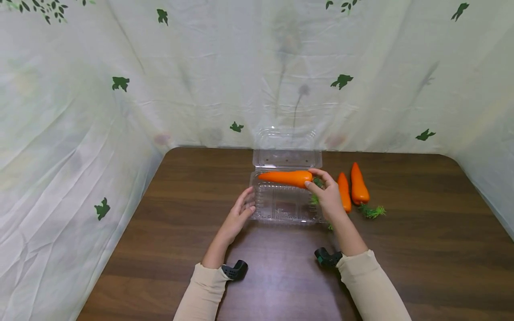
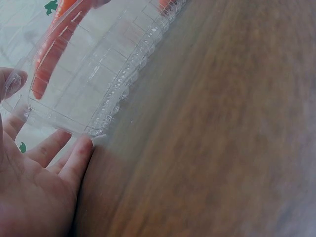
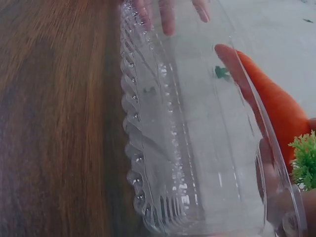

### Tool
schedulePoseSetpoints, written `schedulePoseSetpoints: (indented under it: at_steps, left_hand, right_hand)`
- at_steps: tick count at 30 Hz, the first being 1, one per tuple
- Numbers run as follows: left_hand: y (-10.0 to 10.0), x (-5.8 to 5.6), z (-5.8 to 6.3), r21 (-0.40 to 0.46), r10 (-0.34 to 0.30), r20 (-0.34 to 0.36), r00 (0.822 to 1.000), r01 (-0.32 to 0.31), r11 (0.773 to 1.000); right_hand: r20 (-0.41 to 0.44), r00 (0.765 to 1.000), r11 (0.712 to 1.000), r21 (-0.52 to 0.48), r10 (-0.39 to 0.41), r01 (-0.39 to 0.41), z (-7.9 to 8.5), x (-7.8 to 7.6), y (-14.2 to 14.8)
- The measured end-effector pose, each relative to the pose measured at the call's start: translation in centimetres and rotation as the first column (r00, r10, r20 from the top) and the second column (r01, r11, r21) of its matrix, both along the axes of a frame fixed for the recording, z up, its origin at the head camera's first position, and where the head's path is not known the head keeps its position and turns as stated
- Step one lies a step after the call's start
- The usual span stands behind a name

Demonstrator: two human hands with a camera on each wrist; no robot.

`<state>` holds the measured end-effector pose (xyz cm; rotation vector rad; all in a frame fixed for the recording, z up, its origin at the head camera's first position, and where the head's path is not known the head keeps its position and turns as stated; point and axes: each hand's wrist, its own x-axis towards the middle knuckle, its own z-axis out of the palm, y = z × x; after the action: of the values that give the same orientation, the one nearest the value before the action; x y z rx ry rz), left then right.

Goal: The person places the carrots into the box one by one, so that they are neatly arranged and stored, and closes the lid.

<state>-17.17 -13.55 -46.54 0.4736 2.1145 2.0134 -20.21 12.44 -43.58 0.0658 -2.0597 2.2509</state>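
My right hand (image 1: 331,198) pinches an orange toy carrot (image 1: 286,178) near its thick, leafy end. The carrot lies sideways over the back part of a clear plastic clamshell box (image 1: 287,217), its tip towards the left. Green leaves (image 3: 305,160) stick out by the right hand in the right wrist view. At the box's left end is my left hand (image 1: 238,218), its fingers extended and touching the plastic. Through the clear wall, the left wrist view shows the carrot (image 2: 47,69) and a left-hand fingertip at the rim.
Two more carrots, one partly behind the right hand (image 1: 344,191) and another further right (image 1: 359,185), lie on the brown wooden table (image 1: 417,232). The box's hinged lid (image 1: 287,158) stands raised at the table's back edge, before a leaf-patterned cloth (image 1: 209,80).
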Motion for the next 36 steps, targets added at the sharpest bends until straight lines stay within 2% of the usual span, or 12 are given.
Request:
schedulePoseSetpoints:
  at_steps: [6,11,24,33,36]
  left_hand:
    - [0.0,0.1,0.1,0.005,0.001,-0.008,1.000,-0.001,1.000]
    - [0.1,0.1,0.3,0.011,-0.004,-0.021,1.000,0.004,1.000]
    - [0.0,0.0,0.2,0.009,-0.001,-0.020,1.000,0.001,1.000]
    - [0.0,-0.1,0.0,0.005,-0.002,-0.017,1.000,0.002,1.000]
    - [0.0,-0.1,0.0,0.008,-0.001,-0.015,1.000,0.001,1.000]
  right_hand:
    - [0.098,0.993,0.997,0.046,0.061,-0.066,-0.4,-0.6,-0.4]
    - [0.144,0.987,0.993,0.080,0.073,-0.085,-0.5,-0.9,-0.5]
    - [0.195,0.973,0.982,0.115,0.125,-0.150,-0.7,-1.2,-0.7]
    - [0.209,0.971,0.986,0.091,0.118,-0.139,-0.8,-1.5,-0.8]
    - [0.182,0.978,0.978,0.160,0.102,-0.132,-0.8,-1.4,-0.7]
